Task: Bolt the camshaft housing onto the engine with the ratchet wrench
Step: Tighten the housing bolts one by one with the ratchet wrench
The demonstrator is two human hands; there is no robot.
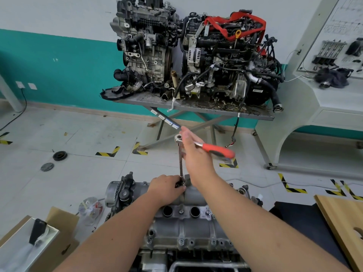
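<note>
Grey cast-aluminium camshaft housing (188, 228) seated on the engine (176, 258) at 6 o'clock, both hands engaged on the ratchet wrench.

The housing lies lengthwise on the engine, with two round bores facing up on its top face. The chrome ratchet wrench with the red-and-black handle (218, 150) stands above the housing's far edge on a long steel extension bar (181, 163), upright and slightly tilted. The left hand (167, 186) curls round the socket end at the base of the bar, on the housing. The right hand (194, 152) grips the wrench near its head, handle pointing toward 3 o'clock. At 12 o'clock, two assembled engines (196, 55) stand on a grey steel table (255, 114). A cardboard box (59, 222) sits at 8 o'clock.
</note>
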